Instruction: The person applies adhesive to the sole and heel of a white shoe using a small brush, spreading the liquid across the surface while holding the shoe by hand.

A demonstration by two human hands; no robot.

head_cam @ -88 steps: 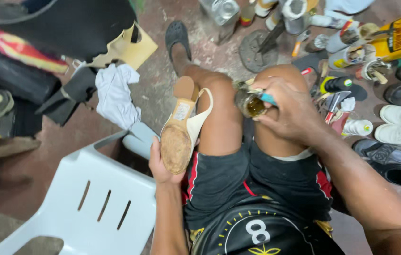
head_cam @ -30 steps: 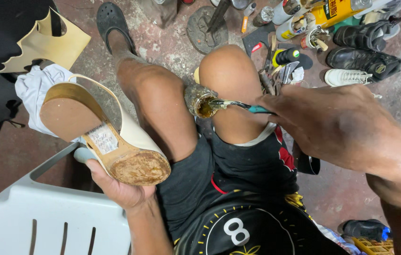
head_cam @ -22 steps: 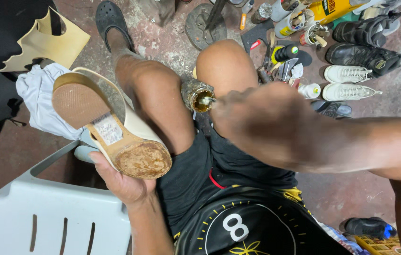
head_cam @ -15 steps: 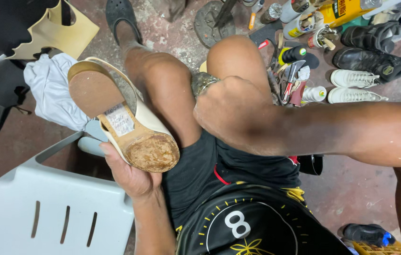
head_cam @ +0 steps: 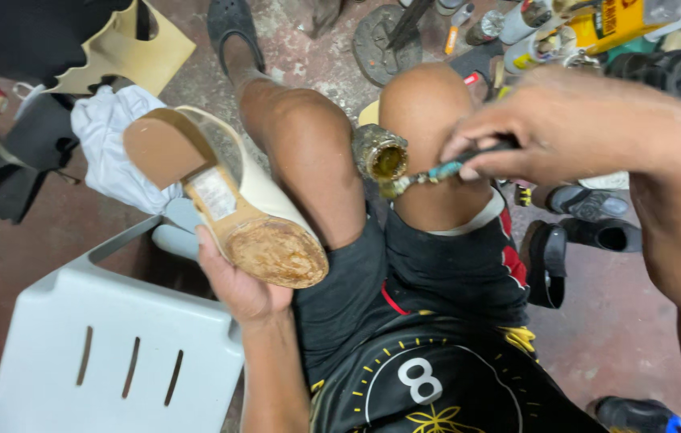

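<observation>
A pale plastic chair (head_cam: 100, 337) stands at the left. The left hand (head_cam: 240, 285) cups a cream heeled shoe (head_cam: 228, 208) sole-up, its worn sole apparently still bare of glue. Between the knees sits a glue can (head_cam: 380, 156); right hand (head_cam: 565, 120) fingers pinch a brush (head_cam: 428, 175) at its mouth.

The right hand (head_cam: 565, 120), over the glue jar (head_cam: 380, 152) half a second ago, is now drawn back, its brush (head_cam: 428, 175) tip clear of the jar's mouth.
</observation>
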